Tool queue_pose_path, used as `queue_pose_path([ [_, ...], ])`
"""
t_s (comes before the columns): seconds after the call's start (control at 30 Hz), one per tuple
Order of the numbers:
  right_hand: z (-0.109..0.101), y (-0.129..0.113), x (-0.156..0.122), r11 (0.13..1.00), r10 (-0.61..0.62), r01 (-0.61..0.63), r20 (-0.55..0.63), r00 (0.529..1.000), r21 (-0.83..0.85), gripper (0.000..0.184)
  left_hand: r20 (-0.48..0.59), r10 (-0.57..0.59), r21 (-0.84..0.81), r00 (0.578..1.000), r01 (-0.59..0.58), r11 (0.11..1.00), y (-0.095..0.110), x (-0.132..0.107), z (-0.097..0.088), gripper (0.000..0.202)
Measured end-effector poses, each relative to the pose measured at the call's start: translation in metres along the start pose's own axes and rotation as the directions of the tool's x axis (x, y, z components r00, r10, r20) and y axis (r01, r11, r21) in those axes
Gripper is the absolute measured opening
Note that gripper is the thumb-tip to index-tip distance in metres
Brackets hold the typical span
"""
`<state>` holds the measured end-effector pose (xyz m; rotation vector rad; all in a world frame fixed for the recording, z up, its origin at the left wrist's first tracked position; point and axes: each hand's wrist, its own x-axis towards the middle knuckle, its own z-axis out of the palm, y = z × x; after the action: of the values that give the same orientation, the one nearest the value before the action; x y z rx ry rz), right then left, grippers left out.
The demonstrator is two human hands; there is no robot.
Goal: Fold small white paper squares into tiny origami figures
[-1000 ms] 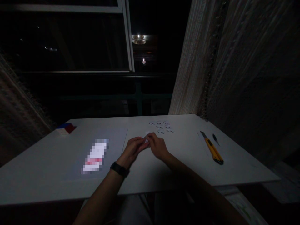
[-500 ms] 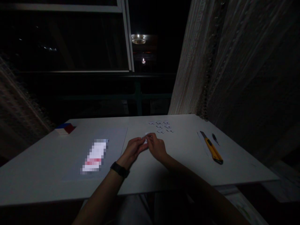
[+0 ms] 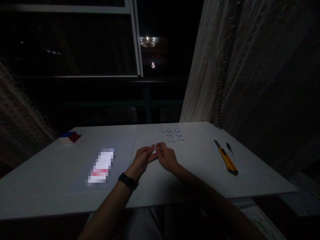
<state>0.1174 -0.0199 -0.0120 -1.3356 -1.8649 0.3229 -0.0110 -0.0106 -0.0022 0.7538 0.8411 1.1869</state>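
Note:
Over the middle of the white table, my left hand and my right hand meet at a small piece of white paper. Fingers of both hands pinch it, and they cover much of it. A dark watch is on my left wrist. Just beyond my hands, several small white paper pieces with dark marks lie in loose rows on the table.
A yellow utility knife and a dark pen-like object lie at the right. To the left, a lit phone, its screen blurred, rests on a pale sheet. A coloured cube stands at the far left; curtains hang behind.
The paper between my fingers has shifted slightly and shows a different face or fold. My fingers have moved a little; the things on the table stay where they were.

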Motion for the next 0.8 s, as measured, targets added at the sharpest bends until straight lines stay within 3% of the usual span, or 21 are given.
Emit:
queue_pose_path([
  [0.47,-0.0037,0.0018,-0.0009,0.997,-0.058,0.055,0.055,0.997,0.059,0.019,-0.09,0.076,0.126,0.993,-0.064,0.99,-0.0021,0.0005,0.0015,0.018],
  [0.8,-0.0021,0.0037,-0.0018,0.997,-0.003,-0.002,0.066,0.998,0.075,0.021,-0.023,0.124,0.175,0.992,-0.118,0.977,-0.0055,0.0007,0.0015,0.026],
])
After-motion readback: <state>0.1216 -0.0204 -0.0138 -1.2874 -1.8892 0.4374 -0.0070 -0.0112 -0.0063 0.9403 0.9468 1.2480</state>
